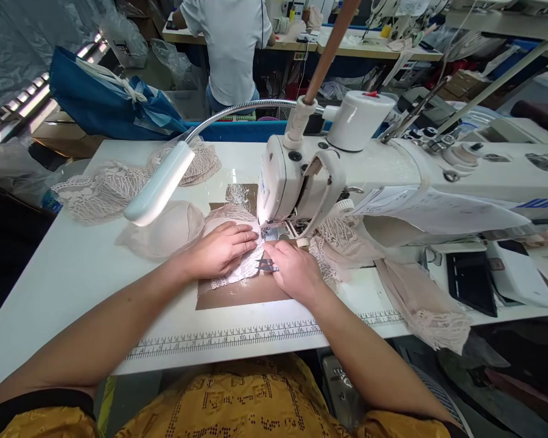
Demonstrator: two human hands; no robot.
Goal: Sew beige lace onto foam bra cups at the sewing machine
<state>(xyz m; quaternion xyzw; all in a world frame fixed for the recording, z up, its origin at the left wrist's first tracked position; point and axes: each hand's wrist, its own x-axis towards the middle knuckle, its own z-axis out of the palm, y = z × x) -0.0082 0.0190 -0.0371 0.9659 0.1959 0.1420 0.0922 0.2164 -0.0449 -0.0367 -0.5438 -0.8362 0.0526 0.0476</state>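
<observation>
My left hand (220, 250) lies flat, fingers stretched out, on a pale pink lace piece (238, 275) just left of the sewing machine's (278, 182) needle area. My right hand (296, 269) is curled at the right edge of this lace, close to the presser foot. Dark pointed blades of thread snips (265, 265) stick out from under its fingers; the rest of the snips is hidden in the palm. Beneath the lace is a brown sheet (237, 299) on the white table. A sheer beige cup-shaped fabric piece (164, 230) sits left of my left hand.
Lace pieces (105, 190) lie at the table's back left, under a lamp head (159, 182) on a bendable neck. More lace (342, 243) lies right of the needle; sheer fabric (420, 292) hangs over the front edge. A printed ruler (237, 336) runs along the front. Another person (228, 48) sits beyond.
</observation>
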